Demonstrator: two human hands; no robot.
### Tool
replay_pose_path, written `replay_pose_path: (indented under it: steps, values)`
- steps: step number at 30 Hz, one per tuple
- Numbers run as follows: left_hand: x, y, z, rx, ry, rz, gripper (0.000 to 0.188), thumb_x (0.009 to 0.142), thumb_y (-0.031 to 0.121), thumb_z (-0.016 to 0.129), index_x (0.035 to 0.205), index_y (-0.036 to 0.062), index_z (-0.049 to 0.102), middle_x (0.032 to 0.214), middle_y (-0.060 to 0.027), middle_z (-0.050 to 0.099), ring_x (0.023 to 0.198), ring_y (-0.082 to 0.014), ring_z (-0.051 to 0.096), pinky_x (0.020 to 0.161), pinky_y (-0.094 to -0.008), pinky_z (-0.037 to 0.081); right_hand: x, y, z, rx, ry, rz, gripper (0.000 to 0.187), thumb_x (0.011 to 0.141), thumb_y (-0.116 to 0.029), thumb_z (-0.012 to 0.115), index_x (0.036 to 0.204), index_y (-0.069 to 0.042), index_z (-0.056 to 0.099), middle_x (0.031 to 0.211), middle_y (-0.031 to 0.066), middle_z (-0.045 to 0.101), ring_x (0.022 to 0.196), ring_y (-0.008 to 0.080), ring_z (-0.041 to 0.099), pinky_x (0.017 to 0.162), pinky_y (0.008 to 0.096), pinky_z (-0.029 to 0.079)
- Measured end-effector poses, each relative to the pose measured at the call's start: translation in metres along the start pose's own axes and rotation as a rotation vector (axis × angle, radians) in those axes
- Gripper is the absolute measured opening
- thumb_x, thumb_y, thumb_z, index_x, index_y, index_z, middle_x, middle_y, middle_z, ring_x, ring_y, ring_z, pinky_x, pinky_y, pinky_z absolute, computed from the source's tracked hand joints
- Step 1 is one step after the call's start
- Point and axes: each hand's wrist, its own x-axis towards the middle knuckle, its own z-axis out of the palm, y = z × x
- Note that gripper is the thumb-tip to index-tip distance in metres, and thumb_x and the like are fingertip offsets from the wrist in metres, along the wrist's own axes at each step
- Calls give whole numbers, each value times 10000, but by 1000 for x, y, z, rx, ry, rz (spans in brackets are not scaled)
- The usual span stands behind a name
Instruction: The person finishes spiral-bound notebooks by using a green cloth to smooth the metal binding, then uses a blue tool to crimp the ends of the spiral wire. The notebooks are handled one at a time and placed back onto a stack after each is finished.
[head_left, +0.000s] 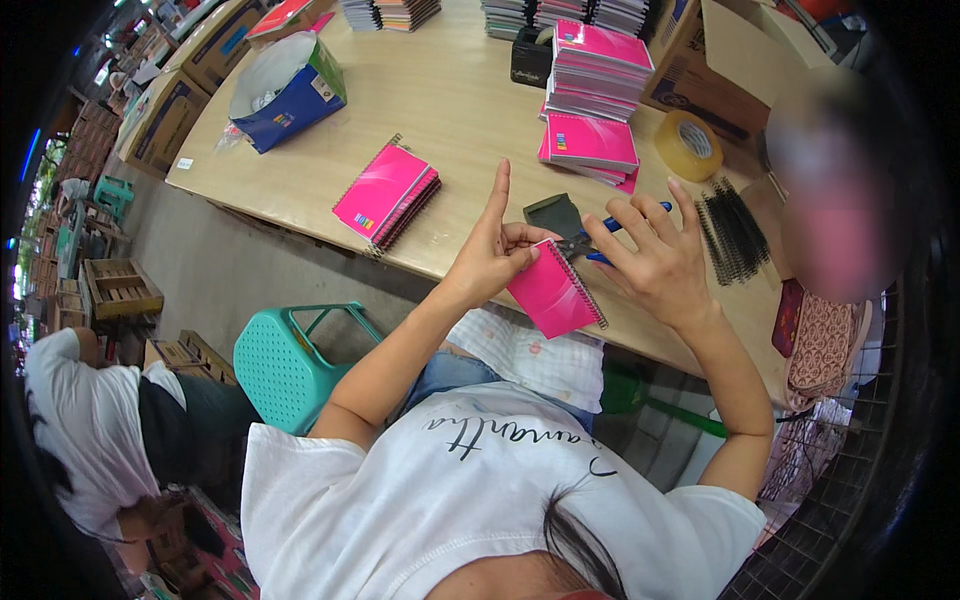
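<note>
My left hand [488, 258] pinches a small pink spiral notebook [552, 298] by its upper corner, with the index finger stretched out. The notebook hangs tilted over the table's near edge, its wire coil along the right side. In my right hand [655, 262] is a pair of pliers [573, 247] with blue handles. Their jaws are at the upper end of the coil. Beyond my hands lies a dark flat piece [553, 216]. Left of my left hand is a stack of pink spiral notebooks [388, 188].
Loose black coils [735, 232] lie right of my right hand, near a tape roll [688, 146]. Behind stand stacked pink booklets [600, 75] and an open carton [735, 60]. A blue box [292, 100] stands far left on the table [430, 85]; a green stool [290, 365] is beside me.
</note>
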Motion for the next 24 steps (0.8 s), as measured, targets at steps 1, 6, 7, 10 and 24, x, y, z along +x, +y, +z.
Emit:
replay_pose_path:
  steps: [1,6,7,10,24]
  values:
    - [0,1,0,9,2,-5,1021,872,-158,506,1529,273,-146,1092,-207,656,956,-159,644,805,-276,514,0,0,1,-12,8,-13,457,628,-291,759,1056,-156,674,1042,16,592,1050,186,553,1068,503,332]
    - [0,5,0,16,21,3,1041,853,-163,502,1516,237,-193,1074,-210,664,952,-165,646,823,-279,511,0,3,1,-31,-66,-32,484,663,-313,777,1100,-140,665,1027,36,613,986,192,574,1023,437,372]
    - [-1,6,2,16,40,8,1044,858,-155,520,1519,243,-185,1083,-206,664,951,-163,647,821,-280,512,-3,3,0,23,-140,35,472,674,-305,780,1091,-118,667,1016,53,621,976,203,583,995,419,397]
    - [-5,2,5,63,103,67,1023,852,-138,559,1538,224,-108,1083,-189,668,921,-145,644,820,-276,511,12,1,-8,589,-605,570,394,725,-301,764,1044,-84,683,1009,90,635,998,261,590,917,394,440]
    - [3,136,-148,805,-121,289,482,813,-108,548,1279,8,507,1001,-64,646,986,-139,611,890,-283,479,-51,13,72,418,-43,627,566,788,-226,755,1295,-65,560,1152,179,579,918,256,577,789,365,493]
